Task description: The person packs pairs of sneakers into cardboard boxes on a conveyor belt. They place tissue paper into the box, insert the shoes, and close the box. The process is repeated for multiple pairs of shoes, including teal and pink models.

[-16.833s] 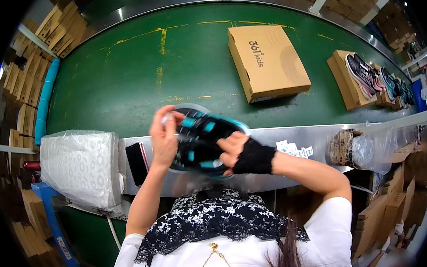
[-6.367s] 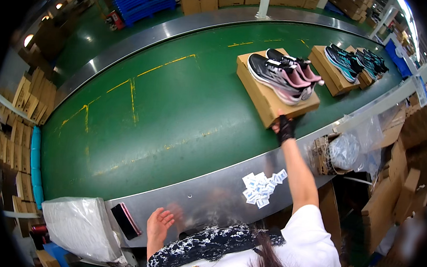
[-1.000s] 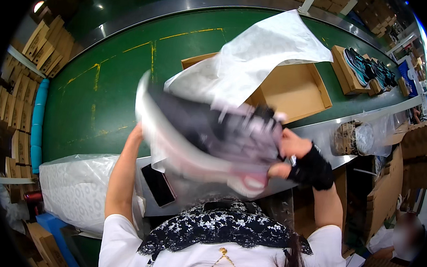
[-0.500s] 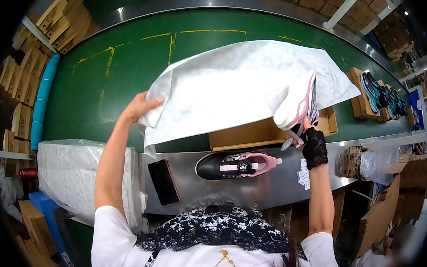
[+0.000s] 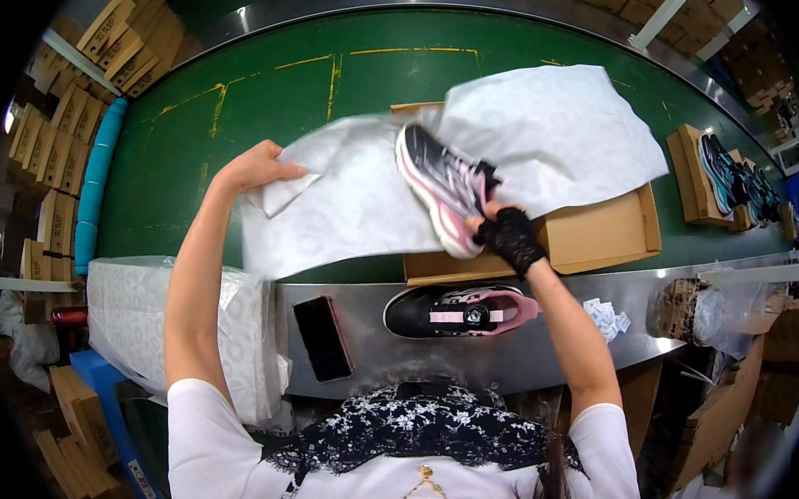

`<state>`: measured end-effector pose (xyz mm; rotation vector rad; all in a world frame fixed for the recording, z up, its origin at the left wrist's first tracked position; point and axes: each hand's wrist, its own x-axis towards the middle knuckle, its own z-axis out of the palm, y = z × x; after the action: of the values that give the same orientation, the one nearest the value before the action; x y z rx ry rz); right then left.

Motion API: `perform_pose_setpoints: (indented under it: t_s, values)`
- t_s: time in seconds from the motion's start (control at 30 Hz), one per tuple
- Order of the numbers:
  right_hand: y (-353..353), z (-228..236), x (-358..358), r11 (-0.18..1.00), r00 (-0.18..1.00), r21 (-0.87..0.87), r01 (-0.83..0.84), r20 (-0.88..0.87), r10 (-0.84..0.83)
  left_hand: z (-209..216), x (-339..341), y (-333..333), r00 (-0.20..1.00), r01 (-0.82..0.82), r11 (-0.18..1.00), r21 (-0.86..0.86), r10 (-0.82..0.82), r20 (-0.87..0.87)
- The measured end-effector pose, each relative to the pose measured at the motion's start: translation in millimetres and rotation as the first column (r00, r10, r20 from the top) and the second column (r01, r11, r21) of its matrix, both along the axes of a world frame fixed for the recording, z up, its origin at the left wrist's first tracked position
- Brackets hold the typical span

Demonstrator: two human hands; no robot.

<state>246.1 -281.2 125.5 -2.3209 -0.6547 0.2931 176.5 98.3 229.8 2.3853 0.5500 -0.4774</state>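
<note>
Head view: black-and-pink sneaker [image 5: 438,181] over a thin white paper sheet [image 5: 554,122].
Nearer, the black-lace-gloved right hand [image 5: 507,238] has fingers clamped on its heel, toe slanting up-left; the bare left hand [image 5: 263,166] pinches the sheet's left end.

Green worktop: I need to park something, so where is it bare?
The worktop is bare at left, between the turquoise roll and left hand. Crowded centre-right: wrapping paper, open shoebox, right hand holding a black-and-pink sneaker.

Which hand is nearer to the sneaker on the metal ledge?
Right: the right hand, holding another sneaker, is just beyond the ledge sneaker; the left hand, gripping wrapping paper, is farther away, leftward.
</note>
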Motion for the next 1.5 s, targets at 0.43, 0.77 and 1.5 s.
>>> perform_pose_setpoints:
  t_s: [0.43, 0.77, 1.5]
  values:
    - [29.4, -4.0, -38.3, 0.987, 0.965, -0.060, 0.149, 0.229, -0.131, 53.6, 18.4, -22.5, 0.989, -0.092, 0.776, -0.624, 0.146, 0.036]
    - [40.4, -46.8, -34.5, 0.947, 0.998, -0.317, -0.051, -0.043, 0.040, 46.6, 26.7, -26.2, 0.962, 0.031, 0.649, -0.760, 0.187, 0.199]
    - [-73.5, 20.1, -114.5, 0.997, 0.833, 0.067, -0.049, 0.553, 0.003, -113.9, 12.5, -195.9, 0.688, 0.571, 0.507, 0.646, -0.725, -0.039]
